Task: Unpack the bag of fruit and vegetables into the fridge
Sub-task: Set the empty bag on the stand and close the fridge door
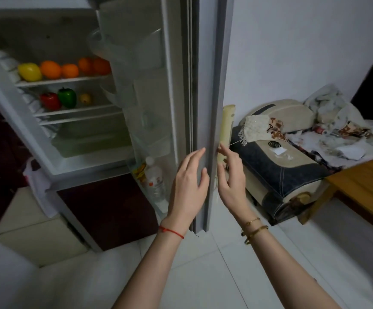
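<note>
Head view takes in an open white fridge (54,159) at the left, its shelves already stocked. On the upper white shelf (63,80) sit a yellow bell pepper (30,72) and four round oranges (69,70) in a row. On the shelf below lie a red bell pepper (50,100), a green bell pepper (67,97) touching it, and a small yellowish-brown fruit (85,98) a little apart. A white plastic bag (39,188) hangs at the fridge's lower left edge. Low in the open grey fridge door (205,85), a clear plastic water bottle (154,179) stands in the bottom door rack. The left hand (189,186), with a red string at the wrist, lies with straight, relaxed fingers against the inner side of the door's edge, holding nothing. The right hand (231,175), gold bangles at the wrist, rests its loosely bent fingers on the outer side of the same edge, with nothing clasped. Further right, a cushioned sofa (279,170) carries crumpled cloths, and a brown wooden desk (363,184) stands at the far right.
</note>
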{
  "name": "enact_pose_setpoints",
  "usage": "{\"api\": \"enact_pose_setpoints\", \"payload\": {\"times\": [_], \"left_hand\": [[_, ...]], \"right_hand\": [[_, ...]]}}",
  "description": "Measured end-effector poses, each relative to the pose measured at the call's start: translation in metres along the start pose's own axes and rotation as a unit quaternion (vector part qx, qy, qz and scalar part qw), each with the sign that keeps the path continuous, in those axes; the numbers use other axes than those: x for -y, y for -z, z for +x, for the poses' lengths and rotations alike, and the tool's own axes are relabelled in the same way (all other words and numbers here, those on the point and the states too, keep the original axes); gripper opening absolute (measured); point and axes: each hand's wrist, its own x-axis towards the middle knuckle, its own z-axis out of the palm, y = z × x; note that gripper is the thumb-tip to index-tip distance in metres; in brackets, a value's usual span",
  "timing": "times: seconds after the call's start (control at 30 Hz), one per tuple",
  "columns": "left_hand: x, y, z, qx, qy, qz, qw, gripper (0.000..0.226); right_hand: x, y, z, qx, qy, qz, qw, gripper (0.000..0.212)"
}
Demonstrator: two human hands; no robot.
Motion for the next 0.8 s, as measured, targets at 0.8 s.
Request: {"api": "enact_pose_setpoints", "payload": {"times": [0.8], "left_hand": [[0.127,0.233,-0.087,-0.042,0.090,0.027,0.995,0.062]], "right_hand": [[0.181,-0.193,-0.055,0.148,0.115,0.015,0.982,0.049]]}}
